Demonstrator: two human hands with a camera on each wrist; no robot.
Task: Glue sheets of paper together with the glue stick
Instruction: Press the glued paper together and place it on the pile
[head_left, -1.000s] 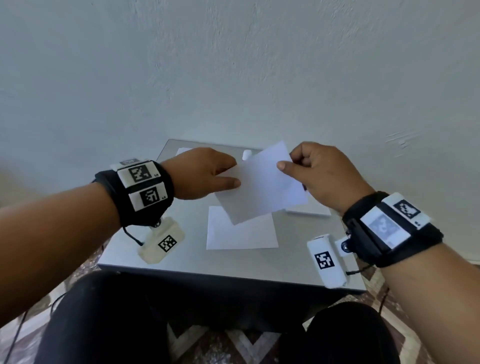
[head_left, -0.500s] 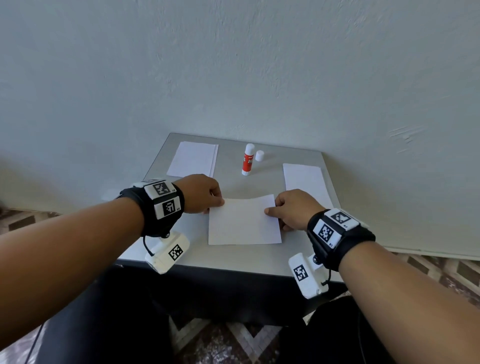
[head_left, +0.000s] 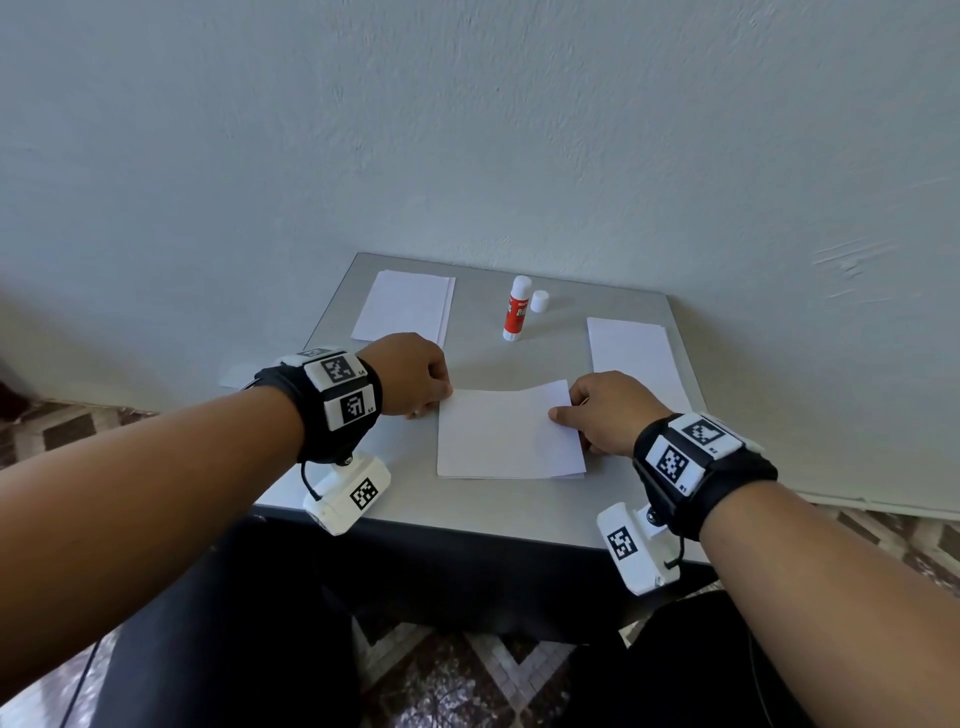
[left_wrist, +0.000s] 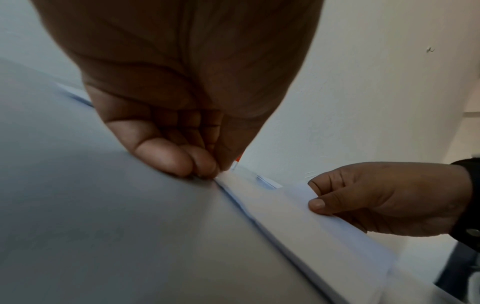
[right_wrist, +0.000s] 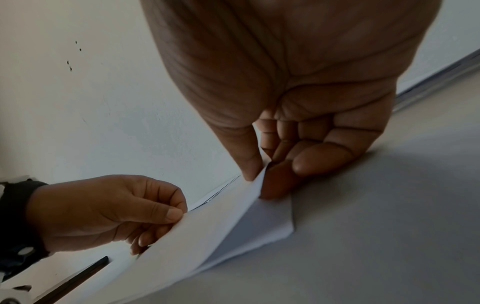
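Note:
A white top sheet (head_left: 498, 431) lies over another sheet (right_wrist: 272, 224) on the grey table (head_left: 467, 499). My left hand (head_left: 415, 376) pinches the top sheet's left far corner (left_wrist: 226, 176) between thumb and fingers. At the right edge, my right hand (head_left: 605, 410) pinches that same top sheet (right_wrist: 207, 226), its thumb on top, and the right side is lifted off the lower sheet. The glue stick (head_left: 516, 309), red with a white top, stands uncapped at the table's far middle, its white cap (head_left: 540, 301) beside it.
A stack of white paper (head_left: 402, 307) lies at the far left of the table and another stack (head_left: 631, 348) at the far right. The wall (head_left: 467, 130) stands right behind the table. My dark trousers and a patterned floor (head_left: 467, 675) are below.
Both hands have brought the top sheet down from the air onto the sheet on the table, and now hold its side edges low. The glue stick has come into view.

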